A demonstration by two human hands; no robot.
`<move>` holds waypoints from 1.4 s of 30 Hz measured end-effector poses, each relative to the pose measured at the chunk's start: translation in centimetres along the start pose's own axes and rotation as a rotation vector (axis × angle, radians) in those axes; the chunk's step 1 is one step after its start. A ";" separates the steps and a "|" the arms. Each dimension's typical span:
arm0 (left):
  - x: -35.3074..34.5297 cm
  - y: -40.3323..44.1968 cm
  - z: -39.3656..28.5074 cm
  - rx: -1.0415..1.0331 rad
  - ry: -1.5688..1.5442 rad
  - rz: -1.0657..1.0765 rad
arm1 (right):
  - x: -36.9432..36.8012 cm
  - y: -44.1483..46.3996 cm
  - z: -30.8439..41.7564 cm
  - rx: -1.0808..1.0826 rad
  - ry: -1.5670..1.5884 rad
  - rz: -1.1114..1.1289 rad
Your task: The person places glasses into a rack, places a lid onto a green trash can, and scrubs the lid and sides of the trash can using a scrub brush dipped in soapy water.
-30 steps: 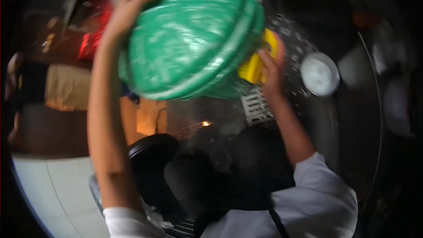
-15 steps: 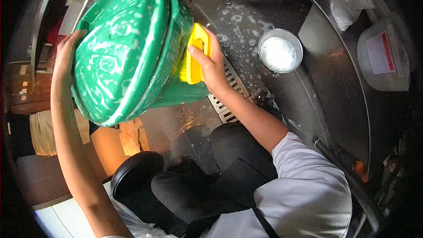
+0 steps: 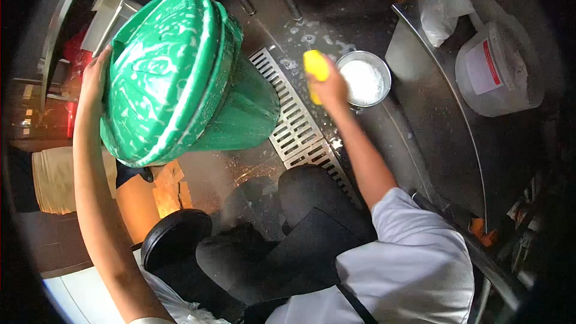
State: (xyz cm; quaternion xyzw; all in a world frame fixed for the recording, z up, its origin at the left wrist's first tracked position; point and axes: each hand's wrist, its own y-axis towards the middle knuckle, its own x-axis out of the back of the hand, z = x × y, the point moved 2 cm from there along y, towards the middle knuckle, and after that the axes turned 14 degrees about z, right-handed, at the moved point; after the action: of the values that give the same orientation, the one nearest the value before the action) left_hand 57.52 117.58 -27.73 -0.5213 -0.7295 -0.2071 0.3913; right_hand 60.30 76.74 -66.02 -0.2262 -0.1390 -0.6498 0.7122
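A green lidded bin (image 3: 162, 78), streaked with white suds, leans tilted in front of me on the left. My left hand (image 3: 96, 78) grips the edge of its lid from the far left side. In my right hand (image 3: 330, 87) is a yellow scrub brush (image 3: 315, 66), held away from the bin and just left of a metal bowl (image 3: 389, 78). White foamy water fills much of that bowl, which stands on the dark floor. Motion smears the brush, and its bristles hardly show.
A slotted floor drain (image 3: 294, 117) runs between the bin and the bowl. Suds spot the floor (image 3: 309, 39) behind the bowl. To the right are a clear plastic bag (image 3: 441, 12) and a labelled translucent tub (image 3: 501, 75). A black round stool seat (image 3: 177, 237) is near my legs.
My right hand has drawn the yellow brush off the bin's side and carried it right, close to the bowl. My left hand has stayed on the lid.
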 end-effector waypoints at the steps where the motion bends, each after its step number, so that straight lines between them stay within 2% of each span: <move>1: 1.2 0.3 0.9 -0.161 0.135 -0.015 | 2.3 0.0 -1.8 0.055 -0.080 -0.144; 3: 2.9 0.3 2.1 -0.473 0.417 -0.037 | 6.2 1.1 -4.5 -0.137 -0.390 0.014; 5: 1.0 -2.0 -0.8 -0.588 0.548 0.080 | 4.7 5.0 -12.1 -0.194 -0.670 0.135; 8: 0.8 -1.8 -2.1 -0.697 0.892 0.139 | 0.7 8.3 -19.9 -0.162 -0.826 0.319; 11: 2.1 0.0 -0.8 -0.676 0.649 0.331 | 1.5 6.7 -18.3 -0.176 -0.693 0.357; 12: 1.8 0.0 -0.7 -0.547 0.469 0.401 | 2.5 6.1 -16.4 -0.225 -0.595 0.326; 15: 1.3 0.5 1.1 -0.582 0.405 0.288 | 4.2 2.9 -10.0 -0.222 -0.179 0.126; 17: 1.0 0.0 1.2 -0.625 0.400 0.258 | -1.0 3.2 -8.6 0.059 0.390 0.094; 19: 1.1 -0.2 1.3 -0.663 0.431 0.228 | -0.6 -2.1 3.7 0.191 1.060 0.404; 21: 1.0 -1.2 0.4 -0.668 0.532 0.199 | -0.1 -5.9 12.9 0.127 1.347 0.530; 23: 1.0 -2.0 -0.3 -0.651 0.616 0.192 | 0.5 -7.3 17.5 0.382 1.301 0.279; 25: 0.5 -1.7 1.1 -0.733 0.544 0.141 | -2.4 -5.8 15.2 0.403 1.224 0.231; 27: 0.2 -1.1 1.9 -0.793 0.466 0.093 | -7.9 -4.4 9.1 0.124 1.149 0.270; 29: -0.2 -1.9 1.9 -0.763 0.422 0.085 | -14.7 -1.1 0.6 -0.100 1.177 0.429; 30: -0.2 -2.0 2.3 -0.741 0.407 0.088 | -14.3 -1.5 1.7 -0.166 1.124 0.392; 31: 0.0 -1.7 2.5 -0.722 0.389 0.073 | -11.9 -2.6 5.6 0.097 1.092 0.288; 32: 0.0 -1.5 2.6 -0.746 0.313 0.105 | -8.0 -3.7 10.4 0.233 1.146 0.229; 33: -0.2 -1.5 3.0 -0.763 0.392 0.076 | -4.7 -3.9 14.3 0.319 1.245 0.273; 34: -0.8 -1.9 3.0 -0.705 0.303 0.122 | -1.7 -4.1 17.0 0.360 1.331 0.297; 36: -1.4 -2.2 2.4 -0.611 0.176 0.171 | -1.1 -1.3 17.1 0.428 1.330 0.279; 37: -1.4 -2.0 2.9 -0.636 0.221 0.156 | -1.3 -0.2 16.7 0.457 1.359 0.313; 38: 0.4 -2.3 3.9 -0.680 0.254 0.130 | -3.1 -1.8 16.7 0.420 1.201 0.260; 39: 0.9 -2.0 3.9 -0.719 0.303 0.109 | -5.7 -2.0 14.4 0.379 1.059 0.208; 41: 1.2 -2.1 4.0 -0.746 0.295 0.108 | -13.2 -1.0 5.2 0.242 0.955 0.124; 42: 0.8 -2.4 3.5 -0.733 0.276 0.101 | -17.7 -0.7 -1.3 -0.013 0.950 0.235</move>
State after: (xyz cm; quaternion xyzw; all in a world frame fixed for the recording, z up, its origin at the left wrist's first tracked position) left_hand 53.90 119.64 -28.97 -0.6291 -0.5210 -0.5025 0.2833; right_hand 57.40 91.28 -75.77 0.0765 0.2319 -0.5971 0.7641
